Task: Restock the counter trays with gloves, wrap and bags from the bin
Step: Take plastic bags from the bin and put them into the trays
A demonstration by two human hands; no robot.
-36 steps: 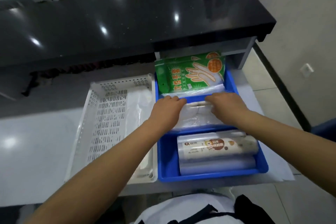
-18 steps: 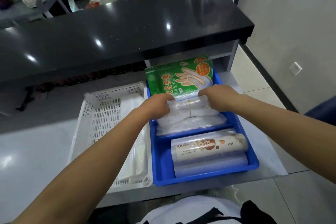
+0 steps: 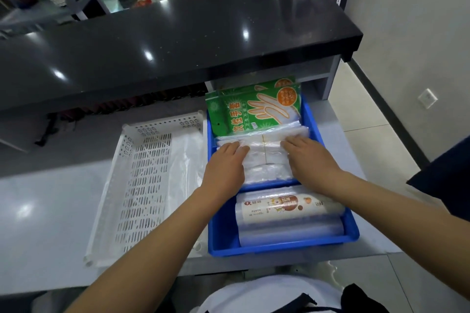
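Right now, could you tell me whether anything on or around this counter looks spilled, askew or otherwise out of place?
Yes: a pale liquid spill lies on the floor tiles just below the counter edge, under the blue tray. In the tray, the green glove packs lean against its far wall. Both hands rest flat on the clear bag bundles.

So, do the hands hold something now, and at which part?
Both hands, left and right, lie flat with straight fingers on the bag stack in the blue tray, one near each end. Pressing, not gripping.

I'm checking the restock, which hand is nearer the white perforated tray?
Left. The left hand presses the clear bags in the blue tray beside the white perforated tray; the right hand lies farther right.
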